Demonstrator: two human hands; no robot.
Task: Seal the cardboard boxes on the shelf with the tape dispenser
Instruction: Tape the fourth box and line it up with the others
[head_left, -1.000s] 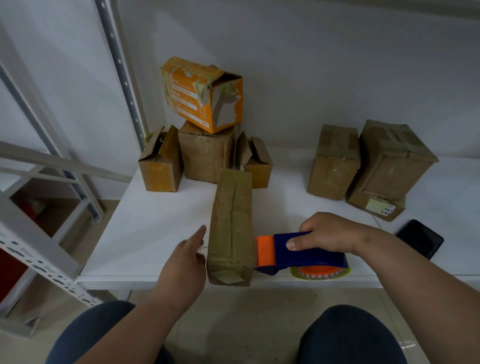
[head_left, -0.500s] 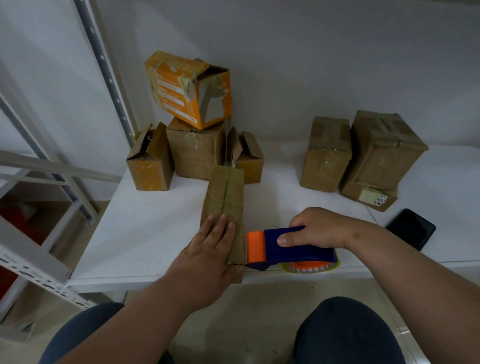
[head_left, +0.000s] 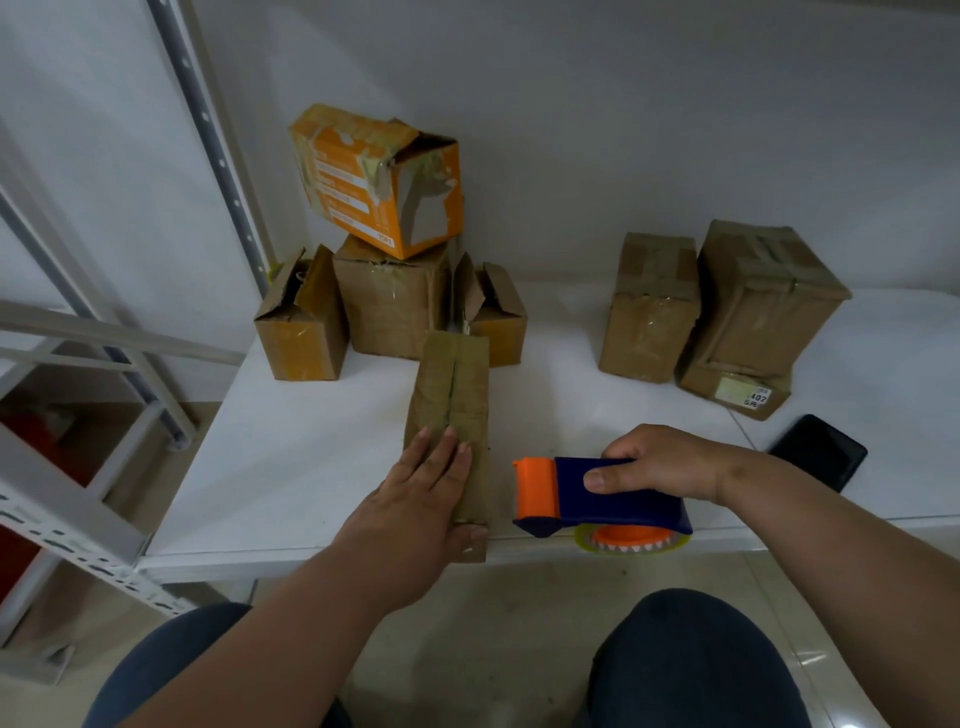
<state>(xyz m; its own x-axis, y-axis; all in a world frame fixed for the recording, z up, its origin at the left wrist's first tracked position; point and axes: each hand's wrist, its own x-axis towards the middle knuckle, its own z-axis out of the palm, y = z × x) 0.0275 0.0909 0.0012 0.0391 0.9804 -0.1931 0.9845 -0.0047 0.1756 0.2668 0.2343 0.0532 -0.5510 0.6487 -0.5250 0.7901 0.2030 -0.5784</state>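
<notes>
We press our left hand (head_left: 421, 499) flat, fingers (head_left: 441, 457) straight, on the long brown cardboard box (head_left: 454, 395) lying at the front edge of the white shelf (head_left: 311, 467). Our right hand (head_left: 670, 462) grips the blue and orange tape dispenser (head_left: 597, 499) just beside the box, apart from it.

Our left hand (head_left: 415, 499) lies flat, palm down, fingers (head_left: 447, 457) straight and close together, the thumb tucked low on the near side, the forearm reaching in from lower left. Our right hand (head_left: 660, 467) is curled in a grip, thumb pointing left across the front, wrist level, its forearm coming in from the lower right. Our knees show below.
</notes>
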